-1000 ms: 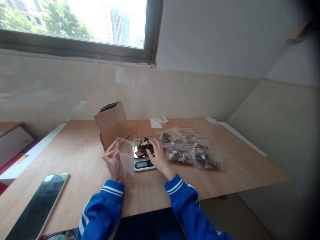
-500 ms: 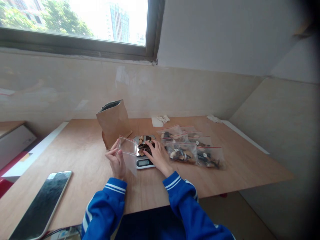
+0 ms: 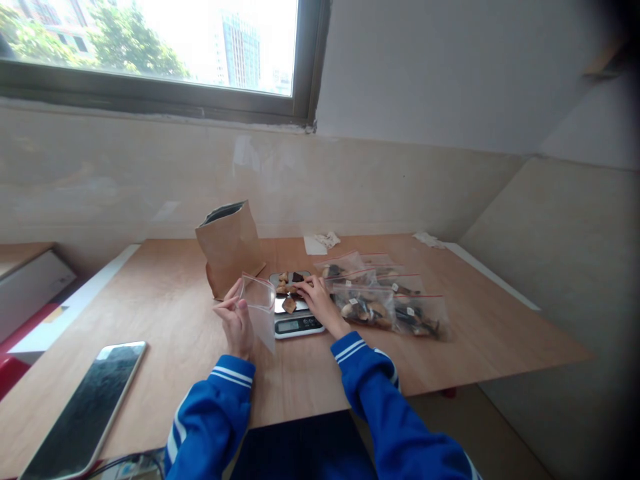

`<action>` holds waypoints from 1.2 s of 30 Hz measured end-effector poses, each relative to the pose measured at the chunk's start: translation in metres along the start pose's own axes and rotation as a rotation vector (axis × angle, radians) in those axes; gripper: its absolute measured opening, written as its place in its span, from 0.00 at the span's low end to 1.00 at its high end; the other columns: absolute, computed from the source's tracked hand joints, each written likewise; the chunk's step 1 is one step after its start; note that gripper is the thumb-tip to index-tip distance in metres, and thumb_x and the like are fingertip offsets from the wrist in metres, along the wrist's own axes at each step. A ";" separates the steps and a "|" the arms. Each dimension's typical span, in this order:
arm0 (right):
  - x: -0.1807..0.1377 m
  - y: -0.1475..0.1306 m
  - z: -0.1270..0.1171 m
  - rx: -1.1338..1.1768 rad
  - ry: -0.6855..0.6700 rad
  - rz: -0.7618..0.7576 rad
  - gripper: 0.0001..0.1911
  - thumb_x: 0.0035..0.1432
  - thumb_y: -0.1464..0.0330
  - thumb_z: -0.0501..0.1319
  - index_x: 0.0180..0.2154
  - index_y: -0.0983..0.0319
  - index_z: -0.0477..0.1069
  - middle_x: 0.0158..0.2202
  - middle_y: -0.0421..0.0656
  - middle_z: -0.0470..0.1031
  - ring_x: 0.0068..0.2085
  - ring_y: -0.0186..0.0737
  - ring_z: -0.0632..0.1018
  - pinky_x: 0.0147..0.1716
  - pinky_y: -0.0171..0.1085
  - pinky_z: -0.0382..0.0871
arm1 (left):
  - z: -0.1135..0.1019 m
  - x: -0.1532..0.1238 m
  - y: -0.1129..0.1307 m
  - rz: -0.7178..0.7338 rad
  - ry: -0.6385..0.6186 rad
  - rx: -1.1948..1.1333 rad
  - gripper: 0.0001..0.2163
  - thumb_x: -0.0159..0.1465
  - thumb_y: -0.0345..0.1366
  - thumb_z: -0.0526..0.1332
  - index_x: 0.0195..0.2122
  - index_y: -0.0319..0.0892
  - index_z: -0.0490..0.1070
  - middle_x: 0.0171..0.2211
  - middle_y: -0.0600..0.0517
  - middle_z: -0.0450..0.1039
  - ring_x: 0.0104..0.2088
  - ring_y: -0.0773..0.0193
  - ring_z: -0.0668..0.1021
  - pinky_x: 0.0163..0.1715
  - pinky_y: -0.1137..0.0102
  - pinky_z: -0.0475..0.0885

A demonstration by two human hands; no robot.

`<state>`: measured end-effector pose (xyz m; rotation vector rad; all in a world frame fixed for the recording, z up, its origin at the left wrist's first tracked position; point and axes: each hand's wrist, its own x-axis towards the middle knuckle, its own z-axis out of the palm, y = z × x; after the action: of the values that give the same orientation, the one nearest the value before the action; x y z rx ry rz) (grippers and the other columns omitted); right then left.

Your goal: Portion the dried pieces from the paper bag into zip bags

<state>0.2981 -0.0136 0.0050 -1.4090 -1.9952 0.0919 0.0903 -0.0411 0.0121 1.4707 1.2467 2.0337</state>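
My left hand [image 3: 237,328] pinches a clear zip bag [image 3: 261,317] by its side, and the bag's mouth stands open. Just right of it is a small kitchen scale [image 3: 300,326] with a steel plate and a display. Dried brown and dark pieces [image 3: 289,305], which look like mushroom slices, lie on the plate. Over the plate's right side, my right hand [image 3: 323,303] has its fingers drawn together on some of these pieces; its fingertips are partly hidden among them.
Several filled zip bags [image 3: 367,308] with small white labels lie right of the scale. An upright brown paper bag [image 3: 233,243] stands open behind my left hand. A phone [image 3: 87,413] lies at the left front. Crumpled tissue [image 3: 327,240] sits near the wall.
My right hand has shifted slightly right and its spread fingers have drawn together. Fewer dried pieces show on the plate, and more of the scale's front is visible. My left hand still holds the bag.
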 end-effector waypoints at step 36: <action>0.052 -0.127 -0.044 0.454 -0.286 0.074 0.16 0.54 0.70 0.62 0.46 0.64 0.71 0.42 0.45 0.76 0.41 0.39 0.76 0.43 0.38 0.70 | 0.000 -0.003 -0.004 0.074 -0.081 -0.043 0.10 0.66 0.44 0.53 0.39 0.45 0.53 0.55 0.34 0.67 0.54 0.56 0.74 0.50 0.57 0.68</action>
<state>0.2114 -0.0356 0.1178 -1.2194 -1.9763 0.7675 0.0909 -0.0408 0.0068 1.5848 1.1258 2.0125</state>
